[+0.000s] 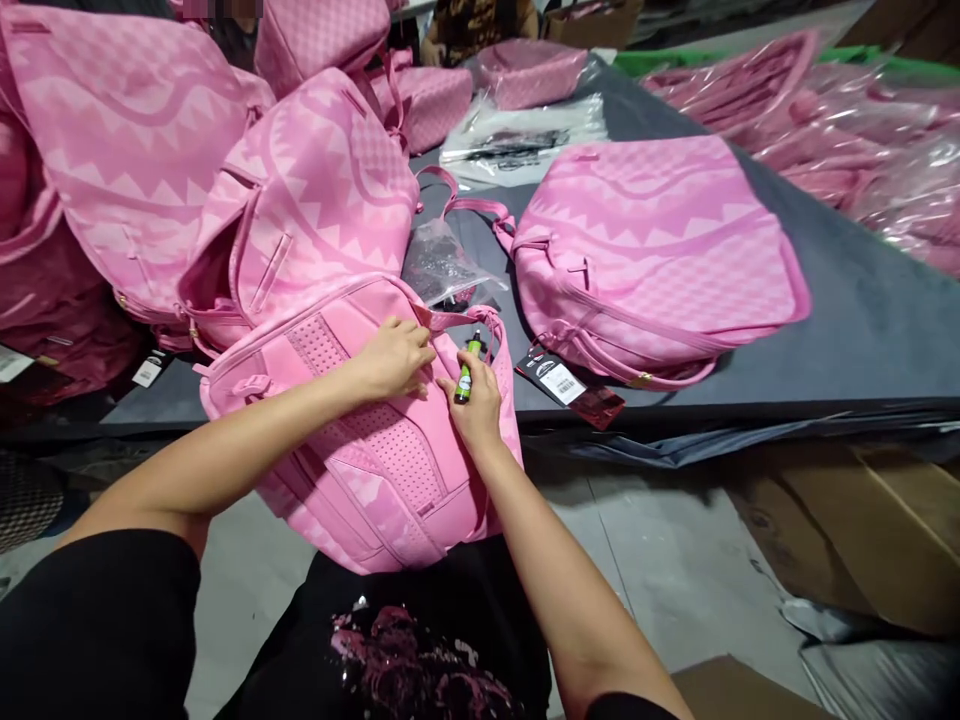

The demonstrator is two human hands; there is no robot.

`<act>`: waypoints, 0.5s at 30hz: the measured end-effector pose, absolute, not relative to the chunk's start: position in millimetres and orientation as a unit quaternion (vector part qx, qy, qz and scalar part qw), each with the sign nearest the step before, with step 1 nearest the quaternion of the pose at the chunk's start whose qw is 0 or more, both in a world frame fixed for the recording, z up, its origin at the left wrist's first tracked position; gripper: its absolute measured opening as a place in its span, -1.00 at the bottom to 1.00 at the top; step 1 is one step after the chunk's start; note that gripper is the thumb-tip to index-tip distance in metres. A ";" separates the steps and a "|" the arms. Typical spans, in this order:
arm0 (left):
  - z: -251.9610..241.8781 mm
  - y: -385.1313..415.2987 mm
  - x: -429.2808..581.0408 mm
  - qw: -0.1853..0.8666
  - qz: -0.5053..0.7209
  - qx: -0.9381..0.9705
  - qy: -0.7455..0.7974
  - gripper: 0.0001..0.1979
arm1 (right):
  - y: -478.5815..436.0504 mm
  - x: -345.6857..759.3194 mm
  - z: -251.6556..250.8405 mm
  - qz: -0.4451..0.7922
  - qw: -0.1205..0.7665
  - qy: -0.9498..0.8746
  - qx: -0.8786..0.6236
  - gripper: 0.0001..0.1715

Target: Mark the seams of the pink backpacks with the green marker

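A pink backpack leans over the table's edge onto my lap, its perforated back padding facing up. My left hand lies on its upper part with the fingers curled at a seam; what they pinch, if anything, is too small to tell. My right hand holds a small green and black bottle upright between thumb and fingers, close above the backpack's right side. Behind it stands a partly unzipped pink backpack. Another pink backpack with a black and white tag lies to the right.
More pink backpacks crowd the left of the grey table. Plastic bags are stacked at the back, and wrapped pink goods pile up at the far right. Cardboard boxes stand below the table. Part of another person shows behind.
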State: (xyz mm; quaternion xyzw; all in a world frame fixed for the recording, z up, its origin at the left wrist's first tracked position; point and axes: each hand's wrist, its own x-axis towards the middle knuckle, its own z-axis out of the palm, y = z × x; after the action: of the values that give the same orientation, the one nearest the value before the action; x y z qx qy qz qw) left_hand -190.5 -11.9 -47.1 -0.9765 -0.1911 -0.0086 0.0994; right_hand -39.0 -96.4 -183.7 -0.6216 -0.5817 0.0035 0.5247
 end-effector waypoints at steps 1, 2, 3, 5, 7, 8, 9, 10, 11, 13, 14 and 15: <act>-49.0 -13.9 -185.4 0.094 -0.003 -0.977 -0.194 -0.57 | -97.3 -40.3 -183.0 0.003 0.528 -0.582 -0.619 -0.59; -51.4 -15.1 -181.3 0.093 0.001 -0.975 -0.200 -0.56 | -98.4 -41.1 -182.4 0.004 0.530 -0.583 -0.617 -0.59; -53.7 -15.9 -178.7 0.098 0.006 -0.974 -0.207 -0.55 | -99.7 -41.3 -181.8 0.005 0.529 -0.584 -0.616 -0.59; -56.6 -17.3 -178.6 0.117 0.010 -0.971 -0.211 -0.55 | -102.1 -40.3 -181.1 0.005 0.520 -0.585 -0.622 -0.59; -56.5 -20.6 -185.3 0.142 0.005 -0.970 -0.196 -0.57 | -103.7 -37.8 -180.7 0.003 0.509 -0.582 -0.634 -0.59; -55.8 -23.3 -190.7 0.158 -0.005 -0.969 -0.189 -0.57 | -104.2 -36.2 -180.2 -0.001 0.504 -0.583 -0.637 -0.58; -55.2 -26.6 -196.8 0.176 -0.020 -0.966 -0.186 -0.58 | -104.6 -34.6 -179.1 -0.006 0.500 -0.589 -0.635 -0.56; -55.2 -30.0 -203.1 0.193 -0.038 -0.962 -0.187 -0.58 | -105.1 -33.0 -177.2 -0.012 0.493 -0.599 -0.631 -0.55; -56.0 -33.3 -209.3 0.207 -0.060 -0.958 -0.190 -0.59 | -106.1 -31.6 -174.1 -0.019 0.482 -0.613 -0.626 -0.53; -60.9 -37.5 -220.1 0.217 -0.109 -0.952 -0.189 -0.60 | -110.5 -29.4 -164.1 -0.033 0.451 -0.646 -0.615 -0.50; -64.7 -37.9 -224.4 0.212 -0.132 -0.951 -0.182 -0.61 | -114.3 -28.7 -157.4 -0.043 0.436 -0.658 -0.612 -0.49; -69.1 -37.3 -228.0 0.205 -0.151 -0.952 -0.172 -0.61 | -119.0 -28.2 -150.0 -0.055 0.426 -0.664 -0.611 -0.49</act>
State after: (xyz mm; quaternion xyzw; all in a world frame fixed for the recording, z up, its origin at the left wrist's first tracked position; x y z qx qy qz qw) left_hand -228.0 -37.3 -69.1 -0.9517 -0.1725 -0.1507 0.2046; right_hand -28.2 -119.0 -150.0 -0.6113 -0.6645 -0.0553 0.4264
